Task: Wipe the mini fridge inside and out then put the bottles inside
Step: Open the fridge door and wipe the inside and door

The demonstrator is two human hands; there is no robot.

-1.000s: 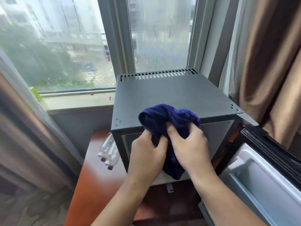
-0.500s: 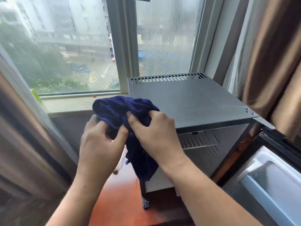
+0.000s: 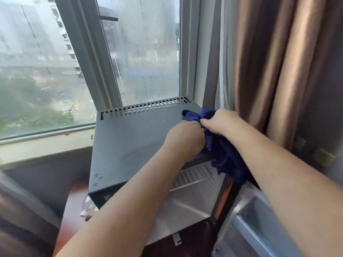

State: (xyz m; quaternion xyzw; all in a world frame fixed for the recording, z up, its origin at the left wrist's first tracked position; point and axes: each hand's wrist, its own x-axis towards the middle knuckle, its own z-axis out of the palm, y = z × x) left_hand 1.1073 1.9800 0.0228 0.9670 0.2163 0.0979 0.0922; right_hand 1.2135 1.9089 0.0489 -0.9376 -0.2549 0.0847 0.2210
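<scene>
You've swung the blue cloth (image 3: 228,160) across to the mini fridge (image 3: 133,145) top's right corner, left hand (image 3: 185,138) and right hand (image 3: 220,123) both gripping it, so looks like top wiping's starting.

Mini fridge (image 3: 133,141): dark grey metal box, vent slots along the rear of its top, door (image 3: 250,229) swung open to the right, pale interior with a wire shelf (image 3: 191,176). Cloth (image 3: 228,158): dark blue, bunched at the top's right edge, one end hanging over the open front. Bottles (image 3: 87,206): clear plastic, lying beside the left wall, mostly hidden.
</scene>
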